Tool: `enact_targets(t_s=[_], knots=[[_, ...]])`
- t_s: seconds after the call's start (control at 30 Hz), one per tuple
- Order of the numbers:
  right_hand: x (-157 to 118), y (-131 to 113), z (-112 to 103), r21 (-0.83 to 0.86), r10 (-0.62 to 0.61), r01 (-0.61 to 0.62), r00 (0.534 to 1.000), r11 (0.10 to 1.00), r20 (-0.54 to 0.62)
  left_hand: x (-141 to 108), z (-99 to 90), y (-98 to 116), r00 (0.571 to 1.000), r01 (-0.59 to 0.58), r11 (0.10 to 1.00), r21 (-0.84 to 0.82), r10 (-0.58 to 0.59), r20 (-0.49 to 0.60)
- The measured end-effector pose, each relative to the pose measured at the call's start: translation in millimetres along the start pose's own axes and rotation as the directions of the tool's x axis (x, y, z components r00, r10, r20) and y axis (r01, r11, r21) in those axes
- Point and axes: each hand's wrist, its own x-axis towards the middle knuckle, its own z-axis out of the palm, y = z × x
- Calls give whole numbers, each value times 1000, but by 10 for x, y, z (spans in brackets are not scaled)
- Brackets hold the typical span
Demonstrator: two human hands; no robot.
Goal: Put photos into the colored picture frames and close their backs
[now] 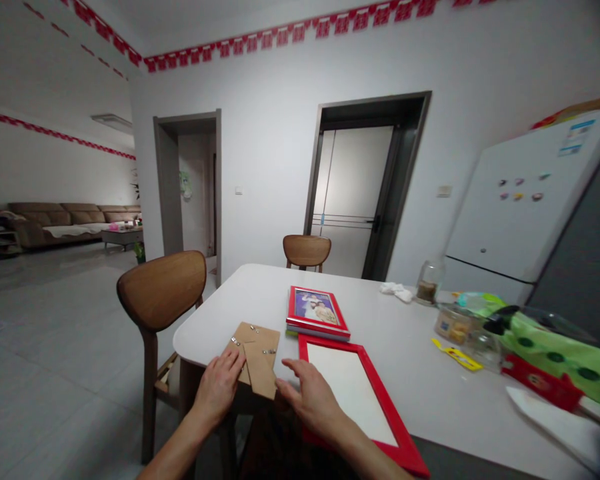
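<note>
A brown cardboard frame backing point(257, 350) with small metal clips lies at the near edge of the white table point(220, 320). My left hand point(219, 385) grips its lower left side, fingers across the board. My right hand point(313, 400) is open, with fingertips at the backing's lower right corner. To its right lies an empty red picture frame point(375, 393) with a white inner panel, partly behind my right forearm. A red-framed wedding photo point(314, 312) sits on a stack beyond the backing.
Farther right on the table are a white cloth point(396, 291), a glass jar point(429, 283), a yellow strip point(457, 354), a plastic food tub point(453, 325) and a green patterned bag point(550, 350). Wooden chairs point(161, 293) stand beyond the table's left side. A white refrigerator point(520, 200) stands at right.
</note>
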Motion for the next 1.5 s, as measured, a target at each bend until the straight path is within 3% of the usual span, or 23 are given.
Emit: enact_targets(t_s=[0.13, 0.3, 0.43, 0.6, 0.73, 0.87, 1.03, 1.5], knots=[[90, -253, 94, 60, -9, 8, 1000, 998, 16, 7, -224, 140, 993, -90, 994, -69, 83, -89], [0, -316, -113, 118, -130, 137, 989, 983, -63, -12, -507, 442, 984, -142, 980, -142, 125, -124], [-325, -29, -399, 68, -88, 94, 992, 993, -93, -87, -520, 865, 968, -229, 947, -226, 197, -158], [-690, 538, -667, -51, 84, -88, 994, 995, -75, -60, -297, 1436, 950, -310, 883, -353, 301, -81], [-768, 836, -751, -118, 111, -121, 990, 986, -89, 47, -161, 1676, 938, -327, 849, -415, 346, -30], [-787, 957, -755, -152, 116, -133, 986, 979, -116, 96, -160, 1721, 910, -360, 824, -437, 413, 31], [-839, 1004, -715, -181, 123, -140, 987, 974, -104, 78, -248, 1712, 877, -409, 783, -468, 478, 34], [-708, 873, -542, -304, 20, -46, 996, 952, -86, -80, -320, 1318, 922, -281, 836, -471, 372, 111]])
